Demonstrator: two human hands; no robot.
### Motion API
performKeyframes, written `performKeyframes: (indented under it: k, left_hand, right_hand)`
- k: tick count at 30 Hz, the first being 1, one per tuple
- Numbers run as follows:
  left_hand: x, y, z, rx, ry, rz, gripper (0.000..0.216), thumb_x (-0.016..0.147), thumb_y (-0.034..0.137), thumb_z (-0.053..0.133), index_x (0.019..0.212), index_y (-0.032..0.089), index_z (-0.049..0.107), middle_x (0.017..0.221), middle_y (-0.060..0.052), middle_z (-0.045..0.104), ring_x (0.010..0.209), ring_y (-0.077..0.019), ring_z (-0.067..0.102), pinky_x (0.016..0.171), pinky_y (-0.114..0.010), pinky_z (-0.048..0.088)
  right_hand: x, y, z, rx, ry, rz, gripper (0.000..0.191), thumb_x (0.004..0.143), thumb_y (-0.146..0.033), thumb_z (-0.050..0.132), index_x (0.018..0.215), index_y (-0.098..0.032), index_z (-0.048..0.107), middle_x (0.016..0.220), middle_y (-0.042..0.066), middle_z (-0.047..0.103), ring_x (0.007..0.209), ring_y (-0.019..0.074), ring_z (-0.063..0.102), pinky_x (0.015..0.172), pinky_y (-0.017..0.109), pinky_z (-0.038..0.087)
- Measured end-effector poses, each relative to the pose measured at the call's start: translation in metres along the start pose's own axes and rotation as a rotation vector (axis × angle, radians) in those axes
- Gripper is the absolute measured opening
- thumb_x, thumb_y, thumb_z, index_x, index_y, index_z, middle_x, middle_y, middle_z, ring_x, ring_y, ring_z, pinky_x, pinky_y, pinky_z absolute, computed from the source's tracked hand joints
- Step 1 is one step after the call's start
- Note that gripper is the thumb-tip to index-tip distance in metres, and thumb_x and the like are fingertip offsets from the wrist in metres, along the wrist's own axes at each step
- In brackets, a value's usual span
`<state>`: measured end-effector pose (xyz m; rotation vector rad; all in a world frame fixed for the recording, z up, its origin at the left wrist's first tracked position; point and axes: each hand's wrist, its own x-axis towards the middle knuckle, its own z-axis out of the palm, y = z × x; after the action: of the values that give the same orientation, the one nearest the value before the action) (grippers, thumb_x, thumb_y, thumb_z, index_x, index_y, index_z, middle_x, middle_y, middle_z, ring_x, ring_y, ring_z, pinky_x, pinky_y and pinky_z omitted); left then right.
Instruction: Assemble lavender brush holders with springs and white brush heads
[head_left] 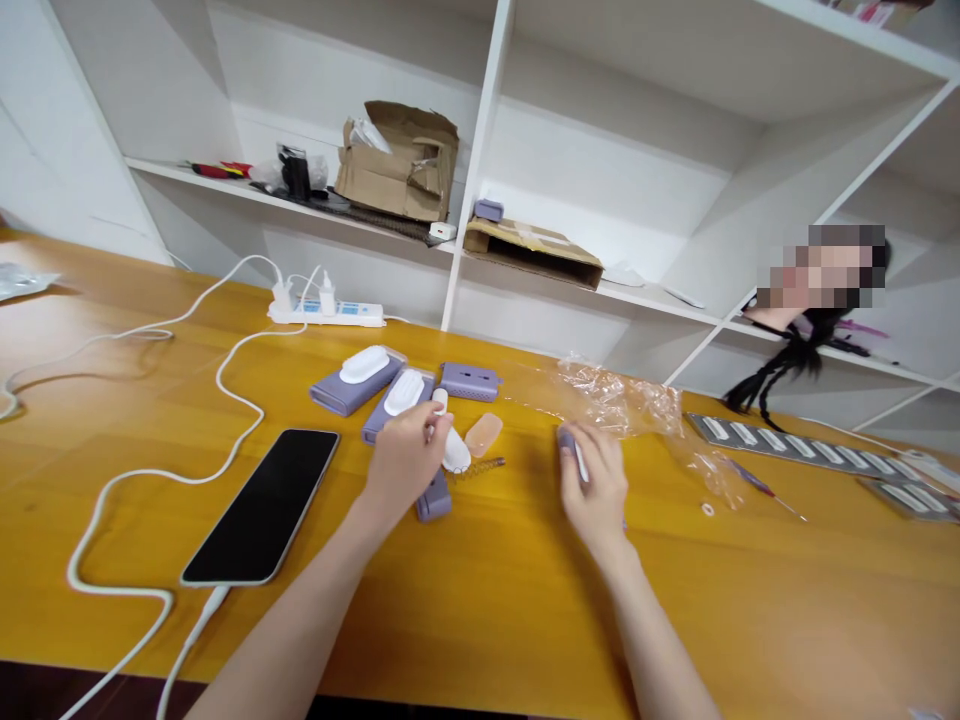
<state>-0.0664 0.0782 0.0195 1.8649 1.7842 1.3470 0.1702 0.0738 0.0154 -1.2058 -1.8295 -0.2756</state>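
My left hand (405, 462) is closed in a pinch on a small white oval part (453, 449) above the wooden table (487, 600). A small purple block (433, 497) lies just under it, with a thin metal spring (480, 466) and a translucent peach cap (483, 434) to its right. My right hand (596, 485) is curled round a small purple and white piece (571, 446). Behind my left hand lie two purple cases with white oval inserts (358, 380) (399, 400) and a purple box (470, 381).
A black phone (264, 504) on a white cable lies at the left. A white power strip (327, 312) sits at the table's back. Crumpled clear plastic (630, 400) lies right of my hands, grey trays (795, 445) beyond. White shelves hold cardboard boxes (397, 160).
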Motion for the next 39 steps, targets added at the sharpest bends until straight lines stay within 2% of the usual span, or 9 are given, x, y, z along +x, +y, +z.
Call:
performKeyframes:
  k: [4,8,15,19,23,26,32,35,39]
  left_hand:
    - [0.007,-0.016,0.0,0.164,-0.018,0.014,0.028,0.084,0.031,0.042,0.093,0.016,0.064,0.086,-0.009,0.068,0.079,-0.0215,0.062,0.075,-0.031,0.044]
    - [-0.003,-0.01,0.014,0.274,-0.123,0.12,0.031,0.086,0.029,0.037,0.095,0.014,0.063,0.094,-0.012,0.064,0.092,-0.0254,0.056,0.083,-0.036,0.041]
    - [-0.018,-0.002,0.029,0.351,-0.255,0.125,0.034,0.085,0.036,0.04,0.103,0.017,0.062,0.111,-0.012,0.058,0.098,-0.0277,0.05,0.084,-0.038,0.04]
    - [-0.013,-0.007,0.016,0.316,-0.273,0.112,0.04,0.083,0.042,0.042,0.107,0.014,0.059,0.111,-0.015,0.059,0.101,-0.0294,0.052,0.089,-0.04,0.038]
    - [-0.006,-0.011,0.0,0.2,-0.4,0.198,0.041,0.077,0.044,0.051,0.107,0.016,0.058,0.104,-0.014,0.063,0.1,-0.0298,0.055,0.088,-0.041,0.038]
    - [-0.004,-0.013,-0.001,0.149,-0.38,0.211,0.037,0.077,0.04,0.052,0.106,0.017,0.058,0.108,-0.013,0.062,0.106,-0.0291,0.053,0.092,-0.042,0.036]
    - [0.0,-0.008,0.021,0.102,-0.438,0.239,0.04,0.082,0.04,0.043,0.114,0.017,0.055,0.136,-0.015,0.043,0.132,-0.0294,0.027,0.104,-0.045,0.025]
    - [0.013,-0.002,0.04,0.195,-0.495,0.148,0.048,0.084,0.046,0.036,0.123,0.021,0.048,0.147,-0.012,0.025,0.137,-0.0318,0.01,0.103,-0.055,0.021]
    - [0.038,0.001,0.07,0.254,-0.505,0.057,0.058,0.085,0.05,0.027,0.134,0.019,0.037,0.15,-0.011,0.017,0.138,-0.0302,0.007,0.102,-0.062,0.014]
  right_hand:
    - [-0.005,-0.017,0.02,0.084,-0.304,-0.116,0.036,0.085,-0.017,0.041,0.117,-0.024,0.055,0.111,0.009,0.058,0.108,0.0257,0.047,0.096,0.047,0.036]
    - [-0.002,-0.024,0.03,0.092,-0.449,-0.131,0.034,0.085,-0.016,0.04,0.114,-0.022,0.057,0.111,0.009,0.058,0.109,0.0256,0.046,0.095,0.046,0.037]
    - [-0.003,-0.019,0.046,0.098,-0.419,0.039,0.028,0.084,-0.017,0.043,0.104,-0.021,0.062,0.105,0.009,0.061,0.1,0.025,0.052,0.091,0.043,0.041]
    - [-0.008,-0.014,0.048,0.126,-0.426,0.065,0.026,0.083,-0.017,0.044,0.101,-0.02,0.063,0.104,0.008,0.062,0.1,0.0236,0.053,0.092,0.04,0.041]
    - [-0.007,-0.013,0.047,0.156,-0.425,0.084,0.026,0.083,-0.017,0.045,0.101,-0.021,0.063,0.105,0.008,0.062,0.1,0.0229,0.054,0.092,0.04,0.041]
    - [-0.007,-0.012,0.048,0.153,-0.429,0.094,0.027,0.083,-0.016,0.045,0.103,-0.02,0.062,0.106,0.008,0.062,0.101,0.0228,0.054,0.092,0.04,0.04]
    - [-0.011,-0.002,0.061,0.186,-0.458,0.121,0.041,0.084,-0.018,0.042,0.125,-0.02,0.048,0.126,0.011,0.053,0.119,0.0237,0.046,0.101,0.045,0.034]
    - [-0.012,0.002,0.064,0.185,-0.48,0.126,0.046,0.086,-0.022,0.041,0.131,-0.02,0.041,0.133,0.012,0.047,0.125,0.0242,0.04,0.103,0.047,0.031]
    - [-0.011,0.002,0.06,0.141,-0.471,0.147,0.045,0.087,-0.026,0.04,0.131,-0.016,0.042,0.133,0.015,0.047,0.125,0.0258,0.04,0.102,0.048,0.032]
